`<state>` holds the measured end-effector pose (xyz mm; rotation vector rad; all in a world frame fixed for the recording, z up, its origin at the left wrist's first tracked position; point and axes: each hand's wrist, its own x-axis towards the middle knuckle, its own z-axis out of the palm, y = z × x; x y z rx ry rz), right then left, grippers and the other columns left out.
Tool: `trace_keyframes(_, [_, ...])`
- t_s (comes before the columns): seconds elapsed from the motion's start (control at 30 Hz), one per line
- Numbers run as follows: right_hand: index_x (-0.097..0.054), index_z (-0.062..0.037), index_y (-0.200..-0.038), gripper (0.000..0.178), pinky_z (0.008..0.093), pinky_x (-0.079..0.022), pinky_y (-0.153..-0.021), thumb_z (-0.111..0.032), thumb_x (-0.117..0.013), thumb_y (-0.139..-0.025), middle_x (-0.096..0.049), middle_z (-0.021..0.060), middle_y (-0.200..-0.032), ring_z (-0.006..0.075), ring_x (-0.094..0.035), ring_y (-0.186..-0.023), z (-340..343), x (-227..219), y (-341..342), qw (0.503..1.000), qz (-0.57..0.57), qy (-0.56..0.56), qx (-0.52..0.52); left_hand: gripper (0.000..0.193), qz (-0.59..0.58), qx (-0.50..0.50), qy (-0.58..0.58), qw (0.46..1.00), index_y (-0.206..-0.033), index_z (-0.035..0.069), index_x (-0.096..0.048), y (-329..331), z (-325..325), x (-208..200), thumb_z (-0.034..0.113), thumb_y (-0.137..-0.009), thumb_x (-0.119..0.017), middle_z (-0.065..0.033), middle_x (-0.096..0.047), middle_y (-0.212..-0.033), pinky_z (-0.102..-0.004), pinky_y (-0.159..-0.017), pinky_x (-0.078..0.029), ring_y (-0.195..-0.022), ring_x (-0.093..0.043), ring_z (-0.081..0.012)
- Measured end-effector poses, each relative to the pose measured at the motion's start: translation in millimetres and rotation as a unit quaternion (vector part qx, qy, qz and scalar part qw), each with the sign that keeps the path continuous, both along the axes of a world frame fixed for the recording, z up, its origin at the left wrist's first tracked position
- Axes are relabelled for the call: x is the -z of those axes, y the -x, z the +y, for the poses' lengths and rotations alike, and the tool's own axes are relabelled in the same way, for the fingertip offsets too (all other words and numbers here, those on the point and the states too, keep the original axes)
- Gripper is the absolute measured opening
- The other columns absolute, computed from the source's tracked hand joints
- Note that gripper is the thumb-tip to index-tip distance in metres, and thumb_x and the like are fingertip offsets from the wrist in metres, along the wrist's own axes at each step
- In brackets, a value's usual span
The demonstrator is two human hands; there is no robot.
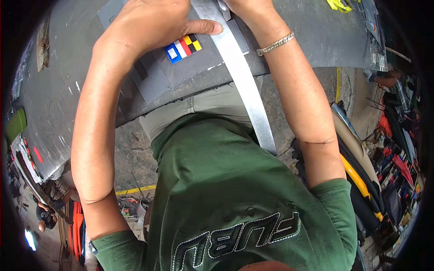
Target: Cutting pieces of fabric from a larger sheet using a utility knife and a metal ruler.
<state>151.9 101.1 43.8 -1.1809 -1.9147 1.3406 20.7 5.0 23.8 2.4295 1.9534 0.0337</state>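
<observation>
A long silvery metal ruler [242, 72] runs from the top edge down past the table's edge and over my lap. My left hand [158, 20] lies beside it, its thumb stretched out and pressing on the metal; its other fingers are cut off by the top edge. Mostly out of view, my right hand [253, 7] is right of the ruler, closed by a small grey tool-like part [224, 10] I cannot make out. Under the ruler is a flat grey stitched fabric piece [160, 81]. A blue, red, white, yellow and black patch [183, 48] sits on it.
The dark worktable [316, 43] has a worn edge close to my body. Yellow strips [339, 5] lie at its far right. Rolls of material [357, 174] and heaped coloured goods [402, 158] crowd the right side. Another person [46, 217] is at the lower left.
</observation>
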Motion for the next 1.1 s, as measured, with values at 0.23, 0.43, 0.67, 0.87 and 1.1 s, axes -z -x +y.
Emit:
trace_keyframes(0.23, [-0.049, -0.0057, -0.150, 0.052, 0.0238, -0.033, -0.041, -0.030, -0.062, -0.106, -0.052, -0.0001, -0.070, 0.0071, -0.039, -0.044, -3.4, 3.2, -10.5, 0.938, 0.332, 0.093, -0.039, 0.112, 0.043, -0.059, 0.118, 0.990, -0.148, -0.019, -0.036, -28.8, 11.2, -38.7, 0.065, -0.083, -0.073, -0.0351, -0.040, -0.154, -0.0479, -0.122, -0.034, -0.148, -0.037, -0.0431])
trace_keyframes(0.43, [-0.053, -0.0058, -0.145, 0.047, 0.0223, -0.043, -0.055, -0.032, -0.060, -0.107, -0.061, 0.0015, -0.082, 0.0082, -0.057, -0.061, 3.5, -31.5, -36.0, 0.918, 0.313, -0.240, -0.050, 0.124, 0.017, -0.064, 0.067, 0.996, -0.150, -0.016, -0.035, -21.0, 13.3, -10.6, 0.079, -0.077, -0.069, -0.0324, -0.030, -0.162, -0.0558, -0.122, -0.032, -0.154, -0.027, -0.0419])
trace_keyframes(0.67, [-0.068, 0.0034, -0.115, 0.026, 0.0266, -0.054, -0.085, -0.015, -0.073, -0.098, -0.069, 0.0094, -0.115, 0.0136, -0.067, -0.090, -16.6, -99.2, -152.0, 0.983, 0.056, -0.175, 0.019, 0.134, -0.047, -0.068, 0.047, 0.995, -0.152, -0.018, -0.029, -12.6, 4.8, 2.4, 0.082, -0.072, -0.070, -0.0349, -0.028, -0.162, -0.0588, -0.123, -0.027, -0.155, -0.023, -0.0445])
trace_keyframes(0.87, [-0.056, 0.0007, -0.116, 0.023, 0.0441, -0.060, -0.101, -0.011, -0.068, -0.099, -0.068, 0.0123, -0.109, 0.0289, -0.071, -0.110, -64.2, -19.6, -226.8, 0.882, 0.431, 0.139, 0.127, 0.131, -0.077, -0.081, 0.068, 0.991, -0.154, -0.017, -0.028, -13.3, 4.4, -0.7, 0.078, -0.075, -0.072, -0.0313, -0.022, -0.166, -0.0597, -0.124, -0.024, -0.157, -0.020, -0.0433])
trace_keyframes(1.1, [-0.049, -0.0052, -0.143, 0.048, 0.0478, -0.058, -0.099, -0.017, -0.064, -0.100, -0.061, 0.0041, -0.094, 0.0235, -0.068, -0.098, -128.5, 24.8, -214.2, 0.843, 0.459, 0.273, 0.056, 0.132, -0.080, -0.069, 0.043, 0.994, -0.152, -0.017, -0.031, -8.3, 0.7, 2.5, 0.084, -0.074, -0.068, -0.0337, -0.026, -0.164, -0.0575, -0.125, -0.024, -0.156, -0.022, -0.0432])
